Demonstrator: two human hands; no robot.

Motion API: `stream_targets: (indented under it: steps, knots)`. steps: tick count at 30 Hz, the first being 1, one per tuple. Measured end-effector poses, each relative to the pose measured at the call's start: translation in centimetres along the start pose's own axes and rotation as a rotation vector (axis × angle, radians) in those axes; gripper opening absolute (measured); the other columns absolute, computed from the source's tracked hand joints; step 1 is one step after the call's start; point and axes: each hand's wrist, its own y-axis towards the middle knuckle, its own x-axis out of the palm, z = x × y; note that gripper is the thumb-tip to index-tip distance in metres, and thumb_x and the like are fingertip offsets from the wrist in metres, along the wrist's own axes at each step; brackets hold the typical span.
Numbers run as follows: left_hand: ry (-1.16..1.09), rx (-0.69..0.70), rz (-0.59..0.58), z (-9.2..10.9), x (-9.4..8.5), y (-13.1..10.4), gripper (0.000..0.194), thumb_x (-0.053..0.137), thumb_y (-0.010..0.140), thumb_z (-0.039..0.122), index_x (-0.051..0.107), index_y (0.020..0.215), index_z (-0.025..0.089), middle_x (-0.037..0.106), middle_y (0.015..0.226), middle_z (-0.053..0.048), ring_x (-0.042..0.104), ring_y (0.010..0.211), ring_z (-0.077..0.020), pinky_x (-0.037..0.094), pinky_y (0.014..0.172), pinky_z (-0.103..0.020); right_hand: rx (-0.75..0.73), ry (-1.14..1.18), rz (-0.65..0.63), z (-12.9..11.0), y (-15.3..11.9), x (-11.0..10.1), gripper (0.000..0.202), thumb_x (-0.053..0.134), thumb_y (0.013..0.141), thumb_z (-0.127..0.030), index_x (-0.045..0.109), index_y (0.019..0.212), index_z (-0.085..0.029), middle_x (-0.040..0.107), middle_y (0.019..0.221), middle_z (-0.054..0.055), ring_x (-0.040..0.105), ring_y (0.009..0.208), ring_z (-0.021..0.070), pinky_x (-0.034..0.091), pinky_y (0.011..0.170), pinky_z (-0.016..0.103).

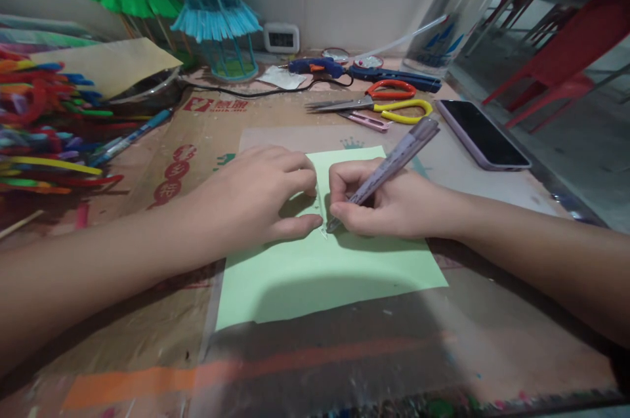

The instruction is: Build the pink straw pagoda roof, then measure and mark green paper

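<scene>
A light green sheet of paper (315, 280) lies on the work surface in front of me. My right hand (384, 201) grips a patterned purple-grey pen (394, 159), its tip down on the paper near the middle. A small clear ruler-like piece (323, 231) lies on the sheet, just left of the pen tip. My left hand (266, 198) rests on the paper's left part, with thumb and forefinger spread apart at the clear piece's edge and the fingertips pressing on it. The far end of that piece is partly hidden by the fingers.
Scissors with a yellow and a red handle (403, 109), a blue glue gun (317, 67) and a phone (482, 136) lie beyond the paper. Colourful pipe cleaners (39, 123) are heaped at the left. A blue tiered model (214, 11) and a clear container (438, 31) stand behind.
</scene>
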Motion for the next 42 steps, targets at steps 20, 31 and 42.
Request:
stream_targets:
  steps: [20, 31, 42]
  knots:
    - [0.011, 0.007, 0.012, 0.0, 0.1, -0.1, 0.029, 0.054, 0.092, 0.047, 0.063, 0.090, 0.019, 0.067, 0.105, -0.008, 0.062, 0.097, -0.0274, 0.045, 0.083, -0.041, 0.005, 0.008, 0.006, 0.0, -0.1, -0.1, 0.011, 0.059, 0.077, -0.016, 0.051, 0.070, -0.019, 0.052, 0.062, -0.004, 0.046, 0.059, 0.0094, 0.034, 0.054, 0.023]
    - [-0.008, -0.002, 0.014, 0.1, 0.1, 0.0, 0.030, 0.054, 0.091, 0.047, 0.064, 0.088, 0.018, 0.067, 0.105, -0.009, 0.063, 0.097, -0.0283, 0.046, 0.084, -0.042, 0.031, 0.009, 0.004, -0.3, 0.0, 0.0, 0.010, 0.059, 0.076, -0.015, 0.051, 0.069, -0.018, 0.053, 0.062, -0.005, 0.046, 0.058, 0.0087, 0.035, 0.054, 0.022]
    - [-0.080, 0.030, 0.071, -0.3, 0.3, -1.3, 0.025, 0.054, 0.095, 0.041, 0.069, 0.104, 0.023, 0.067, 0.118, -0.008, 0.063, 0.110, -0.0262, 0.039, 0.106, -0.050, 0.152, 0.089, 0.285, 1.2, 1.3, -0.6, 0.009, 0.058, 0.082, -0.020, 0.050, 0.078, -0.021, 0.062, 0.062, -0.005, 0.054, 0.056, 0.0114, 0.038, 0.053, 0.023]
